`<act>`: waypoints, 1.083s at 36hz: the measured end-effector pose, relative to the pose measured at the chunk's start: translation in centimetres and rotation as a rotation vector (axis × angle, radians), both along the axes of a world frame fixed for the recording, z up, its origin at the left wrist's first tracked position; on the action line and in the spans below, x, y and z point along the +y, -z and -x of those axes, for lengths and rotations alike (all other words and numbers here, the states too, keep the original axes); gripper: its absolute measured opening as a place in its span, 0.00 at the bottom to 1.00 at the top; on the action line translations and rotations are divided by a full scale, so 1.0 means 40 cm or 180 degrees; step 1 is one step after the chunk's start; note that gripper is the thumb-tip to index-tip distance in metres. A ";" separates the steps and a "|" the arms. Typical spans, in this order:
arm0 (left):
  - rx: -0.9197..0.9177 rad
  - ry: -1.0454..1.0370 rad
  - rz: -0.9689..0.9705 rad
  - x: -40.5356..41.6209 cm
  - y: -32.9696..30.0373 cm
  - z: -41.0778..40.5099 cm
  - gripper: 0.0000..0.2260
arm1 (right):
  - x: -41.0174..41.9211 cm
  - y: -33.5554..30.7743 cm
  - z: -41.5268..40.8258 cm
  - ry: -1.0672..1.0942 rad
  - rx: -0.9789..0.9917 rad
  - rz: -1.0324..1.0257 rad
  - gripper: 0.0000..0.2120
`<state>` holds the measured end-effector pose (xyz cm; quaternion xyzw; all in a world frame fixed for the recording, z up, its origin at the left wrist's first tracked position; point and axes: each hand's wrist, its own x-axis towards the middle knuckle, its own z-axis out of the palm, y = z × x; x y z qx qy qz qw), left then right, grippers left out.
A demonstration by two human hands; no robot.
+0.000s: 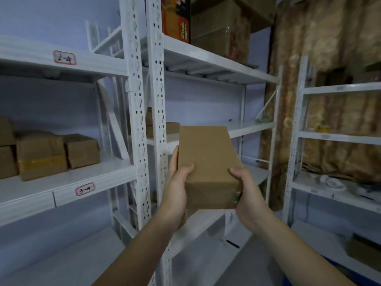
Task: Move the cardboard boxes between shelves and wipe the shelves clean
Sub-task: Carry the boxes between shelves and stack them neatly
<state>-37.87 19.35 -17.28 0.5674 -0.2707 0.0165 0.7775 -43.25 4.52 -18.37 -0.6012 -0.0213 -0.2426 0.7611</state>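
I hold a plain brown cardboard box [207,159] in the air in front of the white shelving, at about the height of the middle shelf. My left hand [176,188] grips its left near corner, thumb on top. My right hand [246,193] grips the right near corner, thumb on top, fingers underneath. A small green thing shows between my right fingers and the box. Behind the box the middle shelf [249,129] of the centre rack carries another low cardboard box [172,127] at its left end.
The left rack's shelf labelled 3-4 [107,172] holds several brown boxes [81,150]. White perforated uprights [137,120] stand just left of my hands. Large boxes [218,25] sit on the top shelf. A third rack [338,137] stands on the right before a brown wall.
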 end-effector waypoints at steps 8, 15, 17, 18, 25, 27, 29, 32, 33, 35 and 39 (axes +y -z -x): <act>-0.0084 0.0098 0.0139 -0.191 0.002 -0.170 0.22 | -0.196 0.003 -0.177 0.0134 0.0052 -0.0178 0.31; -0.0113 -0.0067 0.0200 -0.331 -0.040 -0.371 0.22 | -0.321 -0.049 -0.370 0.0184 0.0041 -0.0092 0.34; -0.0098 -0.0114 0.0187 -0.360 -0.049 -0.425 0.24 | -0.348 -0.057 -0.420 0.0157 0.0021 -0.0066 0.28; -0.0071 -0.0157 0.0183 -0.374 -0.053 -0.449 0.24 | -0.360 -0.059 -0.446 0.0133 0.0018 -0.0050 0.26; -0.0263 -0.0369 0.0028 -0.442 -0.068 -0.587 0.23 | -0.443 -0.077 -0.620 -0.0031 0.0095 0.0044 0.14; -0.0328 -0.0414 -0.0001 -0.461 -0.070 -0.623 0.21 | -0.470 -0.083 -0.665 -0.0046 0.0078 0.0160 0.15; -0.0353 -0.0480 -0.0065 -0.492 -0.072 -0.666 0.19 | -0.506 -0.084 -0.722 -0.0045 0.0123 0.0176 0.15; -0.0261 -0.0597 -0.0243 -0.540 -0.086 -0.733 0.18 | -0.556 -0.099 -0.808 -0.0053 0.0218 0.0241 0.12; -0.0230 -0.0667 -0.0294 -0.557 -0.093 -0.757 0.18 | -0.571 -0.110 -0.832 -0.0044 0.0229 0.0299 0.10; -0.0180 -0.0801 -0.0386 -0.589 -0.111 -0.806 0.18 | -0.613 -0.133 -0.890 -0.0013 0.0230 0.0448 0.06; 0.0050 -0.1051 -0.0540 -0.649 -0.154 -0.900 0.18 | -0.693 -0.187 -1.021 -0.0298 0.0373 0.0923 0.09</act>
